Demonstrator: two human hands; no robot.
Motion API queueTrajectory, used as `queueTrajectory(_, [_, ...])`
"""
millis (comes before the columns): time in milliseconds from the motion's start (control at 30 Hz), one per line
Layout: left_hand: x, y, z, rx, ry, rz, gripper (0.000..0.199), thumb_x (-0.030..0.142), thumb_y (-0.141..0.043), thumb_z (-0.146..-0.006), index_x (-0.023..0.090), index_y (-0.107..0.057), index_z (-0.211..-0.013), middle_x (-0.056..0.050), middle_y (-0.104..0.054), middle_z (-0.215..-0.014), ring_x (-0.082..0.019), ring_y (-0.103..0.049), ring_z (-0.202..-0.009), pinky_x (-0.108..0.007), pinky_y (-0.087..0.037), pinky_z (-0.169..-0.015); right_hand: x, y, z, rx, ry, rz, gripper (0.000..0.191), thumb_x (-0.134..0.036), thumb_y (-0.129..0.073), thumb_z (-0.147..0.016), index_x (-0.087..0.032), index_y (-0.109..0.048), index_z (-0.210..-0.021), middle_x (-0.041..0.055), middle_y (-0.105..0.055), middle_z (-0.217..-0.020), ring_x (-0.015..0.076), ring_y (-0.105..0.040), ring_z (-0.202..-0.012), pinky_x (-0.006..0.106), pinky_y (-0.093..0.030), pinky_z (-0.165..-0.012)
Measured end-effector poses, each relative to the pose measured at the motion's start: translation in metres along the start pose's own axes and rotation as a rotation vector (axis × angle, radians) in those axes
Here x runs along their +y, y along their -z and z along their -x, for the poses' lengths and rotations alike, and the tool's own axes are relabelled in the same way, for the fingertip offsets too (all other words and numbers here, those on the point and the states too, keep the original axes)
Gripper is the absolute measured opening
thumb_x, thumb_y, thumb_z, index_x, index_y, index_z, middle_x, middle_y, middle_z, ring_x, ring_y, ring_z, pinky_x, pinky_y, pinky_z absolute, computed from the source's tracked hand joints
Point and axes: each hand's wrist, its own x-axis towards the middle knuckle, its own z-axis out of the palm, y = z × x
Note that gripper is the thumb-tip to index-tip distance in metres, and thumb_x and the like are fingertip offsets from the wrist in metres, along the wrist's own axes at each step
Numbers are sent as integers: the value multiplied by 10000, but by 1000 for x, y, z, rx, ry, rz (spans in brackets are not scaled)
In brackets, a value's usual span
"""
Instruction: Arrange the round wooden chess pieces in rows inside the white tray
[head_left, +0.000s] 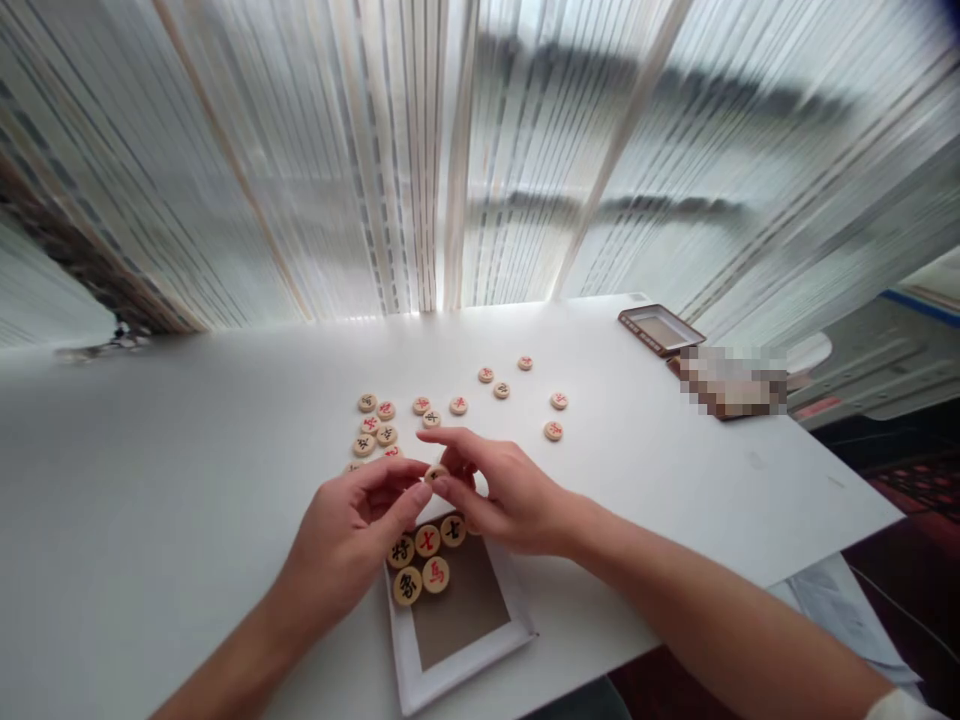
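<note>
A round wooden Chinese chess piece (434, 474) with a dark mark is pinched between the fingertips of my left hand (356, 510) and my right hand (514, 492). Both hands hover over the far edge of a shallow white-rimmed box (403, 660) with a brown bottom. Inside it, several pieces lie flat at the far left, among them a black-marked piece (407, 586) and a red-marked piece (436, 575). My hands partly cover the box's far row. Just beyond my left hand, loose pieces (364, 444) lie clustered on the table.
More pieces lie scattered across the white table (225, 500), including a red-marked one (553, 431) to the right. At the back right stand an open box lid (661, 330) and a pixelated item (731, 380). A striped curtain (405, 150) hangs behind the table.
</note>
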Motion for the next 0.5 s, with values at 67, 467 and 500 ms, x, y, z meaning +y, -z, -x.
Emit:
queueTrajectory(67, [0,-1,3,-27,24,13,154,360,-825,-926,232,-865,-1000,-61,-857,-926,-208,-830,-826,-236,-684,-737,1,3,4,-34,-15,-74,412,-261,-626,-1060,-189,-584,-1463,-8,-713,-825,148,-646,-702,268,-533,-679])
queueTrajectory(467, [16,-11,13,10,26,31,58,252,-791,-908,204,-823,-911,-56,-825,-810,-204,-794,-713,-266,-672,-678,-21,2,18,83,67,-102,233,-184,-716,-979,-243,-648,-1194,-8,-730,-780,142,-660,-608,251,-580,-594])
queueTrajectory(500, [18,-11,14,9,17,28,51,246,-789,-905,203,-817,-901,-52,-822,-802,-197,-789,-706,-260,-669,-673,-23,2,19,96,78,-93,236,-172,-707,-974,-247,-645,-1189,-6,-732,-781,145,-661,-606,254,-582,-587])
